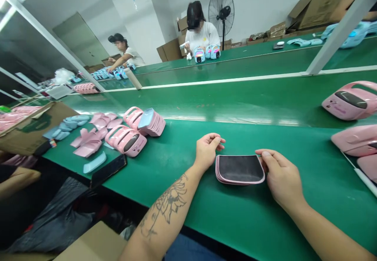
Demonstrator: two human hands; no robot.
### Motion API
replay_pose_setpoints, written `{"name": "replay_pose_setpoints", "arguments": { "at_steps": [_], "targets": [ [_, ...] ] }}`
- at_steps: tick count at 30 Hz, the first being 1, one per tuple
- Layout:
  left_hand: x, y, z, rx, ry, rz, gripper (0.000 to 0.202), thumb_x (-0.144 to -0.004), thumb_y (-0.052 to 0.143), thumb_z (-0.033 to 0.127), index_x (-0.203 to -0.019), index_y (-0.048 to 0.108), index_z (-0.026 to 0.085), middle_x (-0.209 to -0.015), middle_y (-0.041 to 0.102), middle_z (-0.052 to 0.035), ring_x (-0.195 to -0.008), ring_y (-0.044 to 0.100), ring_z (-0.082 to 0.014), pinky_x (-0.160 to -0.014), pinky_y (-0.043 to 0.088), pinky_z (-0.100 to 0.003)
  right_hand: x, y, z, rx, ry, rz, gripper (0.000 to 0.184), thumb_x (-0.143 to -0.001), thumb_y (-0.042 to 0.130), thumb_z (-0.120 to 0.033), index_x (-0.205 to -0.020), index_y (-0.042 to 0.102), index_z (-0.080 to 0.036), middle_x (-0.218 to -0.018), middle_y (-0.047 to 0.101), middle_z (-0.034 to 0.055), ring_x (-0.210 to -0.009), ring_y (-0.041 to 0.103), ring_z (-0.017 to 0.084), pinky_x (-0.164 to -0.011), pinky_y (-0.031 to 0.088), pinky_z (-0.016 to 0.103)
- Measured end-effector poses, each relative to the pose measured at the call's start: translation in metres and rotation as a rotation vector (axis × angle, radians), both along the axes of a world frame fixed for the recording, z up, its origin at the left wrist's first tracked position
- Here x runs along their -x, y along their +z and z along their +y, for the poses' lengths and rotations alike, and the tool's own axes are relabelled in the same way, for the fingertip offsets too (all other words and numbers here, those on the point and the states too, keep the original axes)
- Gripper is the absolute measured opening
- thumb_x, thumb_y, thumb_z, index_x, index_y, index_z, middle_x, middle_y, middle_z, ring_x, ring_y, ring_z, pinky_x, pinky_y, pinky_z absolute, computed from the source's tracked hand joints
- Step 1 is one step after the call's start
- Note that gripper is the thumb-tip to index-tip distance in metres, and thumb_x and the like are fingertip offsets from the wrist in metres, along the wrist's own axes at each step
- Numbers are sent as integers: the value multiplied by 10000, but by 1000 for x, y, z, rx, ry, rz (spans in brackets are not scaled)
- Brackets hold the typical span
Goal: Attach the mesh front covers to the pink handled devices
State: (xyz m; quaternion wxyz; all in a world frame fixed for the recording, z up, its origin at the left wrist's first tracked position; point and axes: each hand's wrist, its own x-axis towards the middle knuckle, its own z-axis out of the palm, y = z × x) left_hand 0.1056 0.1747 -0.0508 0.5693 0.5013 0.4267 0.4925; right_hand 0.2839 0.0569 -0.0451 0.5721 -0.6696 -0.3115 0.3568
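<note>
In front of me on the green table is a small stack of pink-edged panels (240,179), and the top one shows a dark grey face. My left hand (207,150) hovers just past the stack's upper left corner, thumb pressed to the curled fingers; anything in that pinch is too small to make out. At the right edge of the stack, my right hand (281,176) has thumb and forefinger together by the upper corner. Whether it grips a panel edge or something thin is unclear.
To the left are pink car-shaped shells (129,140), a stack of pink pieces (154,123), loose pink parts (88,141), blue parts (69,124) and a phone (108,170). More pink shells (350,102) sit at right. Co-workers (203,33) sit across the bench; another person's arm (20,180) is at left.
</note>
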Motion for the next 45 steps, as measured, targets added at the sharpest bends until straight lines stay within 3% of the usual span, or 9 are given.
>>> {"name": "replay_pose_setpoints", "arguments": {
  "at_steps": [5,11,18,26,30,33,39,43,45],
  "targets": [
    [6,10,-4,-140,18,-6,334,-871,758,493,-942,745,167,-848,798,-79,-664,718,-155,-674,597,-295,0,1,2,-24,42,20,383,-874,666,-578,-926,771,-213,-720,693,23,-621,597,173,-575,481,283],
    [24,15,-8,-1016,282,380,128,-1025,645,266,-1028,746,188,-936,804,-75,-881,771,-173,-847,619,-319,2,2,2,-49,50,34,375,-891,669,-568,-928,764,-207,-714,673,13,-631,589,167,-580,477,276],
    [30,16,-6,-1348,326,485,144,-1037,632,279,-1117,727,206,-962,809,-83,-875,780,-178,-775,629,-302,3,5,0,-45,63,7,360,-888,663,-556,-899,763,-210,-711,667,12,-614,568,164,-570,473,279],
    [34,14,-10,-1148,296,553,356,-1018,601,542,-956,805,257,-881,815,-77,-846,793,-211,-791,626,-346,4,8,0,-5,70,-32,369,-886,640,-557,-914,764,-211,-688,653,10,-603,551,173,-556,454,288],
    [26,13,-11,-1040,287,444,264,-1026,619,434,-968,784,236,-910,808,-79,-876,775,-208,-829,598,-341,3,7,0,2,78,-14,363,-880,654,-554,-921,765,-211,-677,647,6,-589,530,165,-539,437,280],
    [23,13,-4,-745,279,422,193,-1029,600,324,-1021,764,222,-938,794,-69,-855,747,-196,-841,581,-335,2,6,1,2,78,10,372,-875,665,-567,-916,766,-211,-671,645,4,-589,540,165,-540,441,277],
    [39,10,23,-528,-70,953,61,-871,753,278,-887,799,241,-965,756,-74,-978,639,-280,-934,500,-434,2,7,2,6,75,7,365,-872,656,-554,-901,765,-208,-680,658,10,-603,568,171,-557,459,280],
    [43,1,32,-415,19,928,264,-604,960,397,-734,775,260,-867,700,-64,-950,592,-298,-936,476,-442,3,6,1,8,96,-7,370,-883,639,-555,-913,770,-210,-662,649,6,-612,563,176,-558,450,281],
    [43,-3,38,-371,135,822,263,-604,947,367,-663,722,243,-791,672,-49,-901,597,-276,-920,479,-417,3,5,1,5,106,-1,370,-884,643,-558,-913,770,-212,-651,640,2,-613,561,176,-555,445,279]
  ]
}}
